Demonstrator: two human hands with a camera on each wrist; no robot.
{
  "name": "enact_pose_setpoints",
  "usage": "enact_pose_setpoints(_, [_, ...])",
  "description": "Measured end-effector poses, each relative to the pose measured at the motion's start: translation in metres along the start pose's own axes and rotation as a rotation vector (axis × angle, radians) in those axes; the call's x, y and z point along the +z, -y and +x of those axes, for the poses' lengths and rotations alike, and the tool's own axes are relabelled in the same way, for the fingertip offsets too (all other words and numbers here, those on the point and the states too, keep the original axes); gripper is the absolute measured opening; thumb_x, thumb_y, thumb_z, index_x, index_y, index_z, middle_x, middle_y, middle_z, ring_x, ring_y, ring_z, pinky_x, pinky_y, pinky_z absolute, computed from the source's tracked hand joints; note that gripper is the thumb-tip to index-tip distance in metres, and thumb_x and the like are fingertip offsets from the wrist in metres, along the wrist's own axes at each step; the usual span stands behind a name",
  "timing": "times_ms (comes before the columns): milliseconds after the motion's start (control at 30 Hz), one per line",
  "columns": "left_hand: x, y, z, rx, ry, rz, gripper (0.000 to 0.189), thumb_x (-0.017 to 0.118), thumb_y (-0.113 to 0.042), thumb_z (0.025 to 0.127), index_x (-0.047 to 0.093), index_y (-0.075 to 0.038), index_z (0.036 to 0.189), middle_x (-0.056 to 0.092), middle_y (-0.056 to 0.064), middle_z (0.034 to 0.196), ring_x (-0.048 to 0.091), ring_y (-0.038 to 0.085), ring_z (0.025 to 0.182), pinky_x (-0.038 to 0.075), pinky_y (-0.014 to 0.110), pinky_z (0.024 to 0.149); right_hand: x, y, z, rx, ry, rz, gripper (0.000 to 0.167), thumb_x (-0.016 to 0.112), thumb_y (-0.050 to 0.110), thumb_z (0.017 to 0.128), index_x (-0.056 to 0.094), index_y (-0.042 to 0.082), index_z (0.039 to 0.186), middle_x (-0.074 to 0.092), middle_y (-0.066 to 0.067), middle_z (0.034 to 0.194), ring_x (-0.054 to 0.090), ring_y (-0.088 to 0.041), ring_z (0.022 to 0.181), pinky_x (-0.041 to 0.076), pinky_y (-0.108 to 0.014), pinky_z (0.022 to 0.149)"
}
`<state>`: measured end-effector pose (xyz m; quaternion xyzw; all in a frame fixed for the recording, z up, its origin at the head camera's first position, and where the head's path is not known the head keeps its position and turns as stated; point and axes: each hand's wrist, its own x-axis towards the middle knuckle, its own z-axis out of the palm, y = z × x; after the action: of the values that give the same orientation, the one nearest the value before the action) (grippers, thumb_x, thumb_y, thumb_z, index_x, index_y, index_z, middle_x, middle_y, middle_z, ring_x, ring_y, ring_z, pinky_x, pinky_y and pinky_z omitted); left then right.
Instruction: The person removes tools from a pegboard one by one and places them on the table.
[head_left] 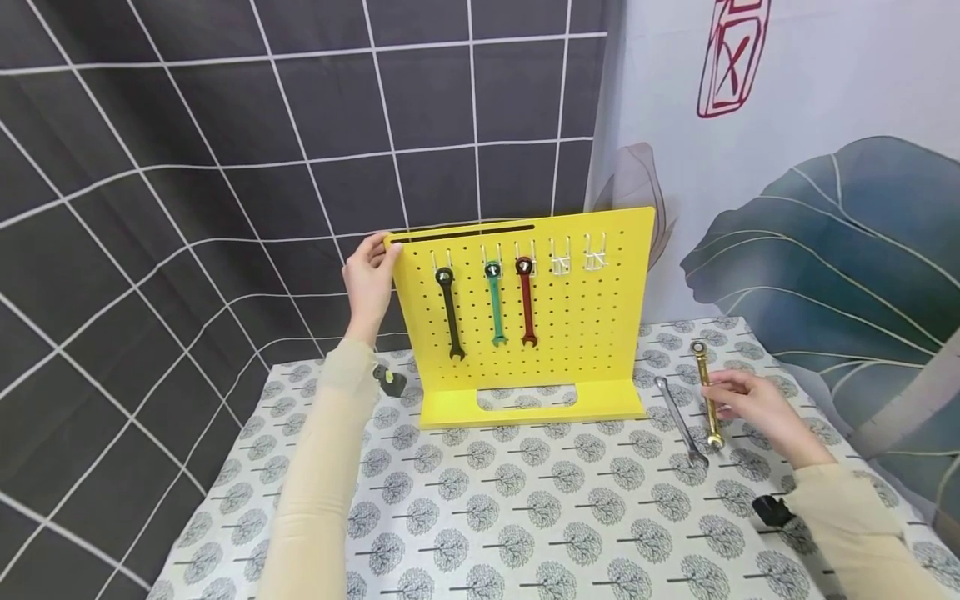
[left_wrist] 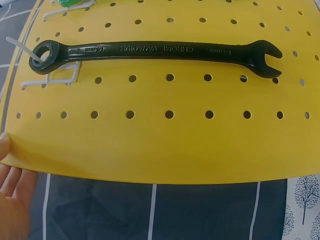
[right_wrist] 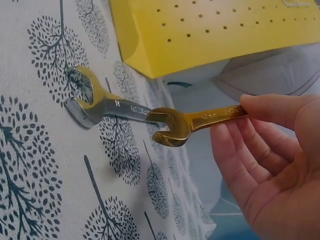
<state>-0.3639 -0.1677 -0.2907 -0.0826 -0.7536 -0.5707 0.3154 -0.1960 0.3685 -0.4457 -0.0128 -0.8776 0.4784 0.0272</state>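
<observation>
A yellow pegboard (head_left: 585, 333) stands upright on the table, and my left hand (head_left: 369, 279) pinches its upper left corner. On its white hooks hang a black wrench (head_left: 452, 317), a green wrench (head_left: 497, 308) and a red wrench (head_left: 528, 308). At the right my right hand (head_left: 753, 408) holds a gold wrench (head_left: 708, 392) by the middle, thumb on one side and fingers on the other. Beside it a silver wrench (head_left: 678, 421) lies on the cloth. In the right wrist view the gold wrench's open end (right_wrist: 172, 127) overlaps the silver wrench (right_wrist: 100, 102).
Two more white hooks (head_left: 577, 257) on the board's upper right hold nothing. A tree-print cloth (head_left: 480, 500) covers the table. Behind it hang a dark grid curtain (head_left: 300, 125) and a pale curtain with large leaves (head_left: 825, 225).
</observation>
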Motion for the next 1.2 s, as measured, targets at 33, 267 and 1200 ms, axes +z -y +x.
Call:
enact_pose_setpoints(33, [0.000, 0.000, 0.000, 0.000, -0.002, 0.001, 0.034, 0.072, -0.021, 0.095, 0.069, -0.004, 0.125, 0.072, 0.013, 0.117, 0.070, 0.021, 0.104, 0.056, 0.028, 0.091, 0.001, 0.000, 0.000, 0.003, 0.005, 0.000, 0.055, 0.064, 0.029, 0.101, 0.048, -0.013, 0.134, 0.067, -0.012, 0.104, 0.065, -0.004, 0.081, 0.060, -0.031, 0.076])
enact_pose_setpoints(267, [0.001, 0.002, 0.000, -0.009, -0.002, -0.011, 0.035, 0.072, -0.021, 0.096, 0.068, -0.004, 0.125, 0.071, 0.014, 0.117, 0.070, 0.021, 0.104, 0.056, 0.028, 0.090, 0.005, -0.002, 0.004, 0.024, 0.028, 0.015, 0.049, 0.062, 0.019, 0.101, 0.048, -0.016, 0.132, 0.067, -0.023, 0.108, 0.065, -0.004, 0.081, 0.060, -0.030, 0.075])
enact_pose_setpoints(1200, [0.004, -0.001, 0.002, 0.013, -0.007, -0.003, 0.034, 0.073, -0.020, 0.095, 0.069, -0.003, 0.124, 0.072, 0.014, 0.115, 0.070, 0.022, 0.103, 0.056, 0.027, 0.091, 0.009, -0.010, 0.022, 0.115, 0.177, -0.112, 0.044, 0.060, 0.011, 0.098, 0.050, -0.024, 0.123, 0.067, -0.022, 0.101, 0.065, -0.018, 0.081, 0.060, -0.032, 0.072])
